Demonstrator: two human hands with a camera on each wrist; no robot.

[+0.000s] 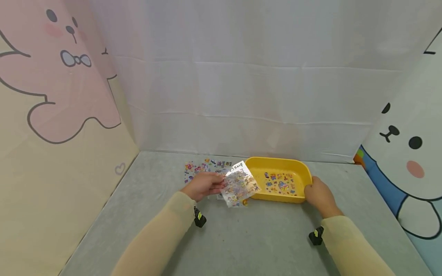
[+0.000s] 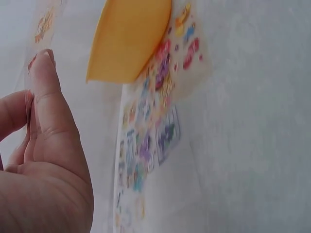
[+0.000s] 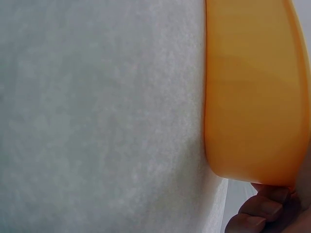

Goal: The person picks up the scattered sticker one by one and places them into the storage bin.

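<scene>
A: What has the left hand (image 1: 203, 184) got?

B: A clear plastic sheet of small colourful stickers (image 1: 239, 185), pinched at its edge between thumb (image 2: 48, 111) and fingers. The sheet is lifted and tilted, and its far corner overlaps the left rim of the shallow yellow plastic tray (image 1: 278, 179).

A: And the right hand (image 1: 319, 194)?

B: It grips the tray's right end, at the near corner. In the right wrist view the curled fingertips (image 3: 265, 206) sit under the tray's rim (image 3: 252, 97), so that hand is closed on the tray.

A: Where does the tray stand?

B: On the grey felt-like table cover (image 1: 241, 234), close to the white back wall. Inside the tray another sticker sheet (image 1: 280, 182) lies flat on the bottom.

A: Anything else by the tray?

B: Left of the tray, more flat sticker sheets (image 1: 203, 168) lie on the cover, partly behind the left hand. The left wrist view shows one of them (image 2: 150, 145) running up to the tray's corner (image 2: 129, 39), though I cannot tell whether it touches.
</scene>
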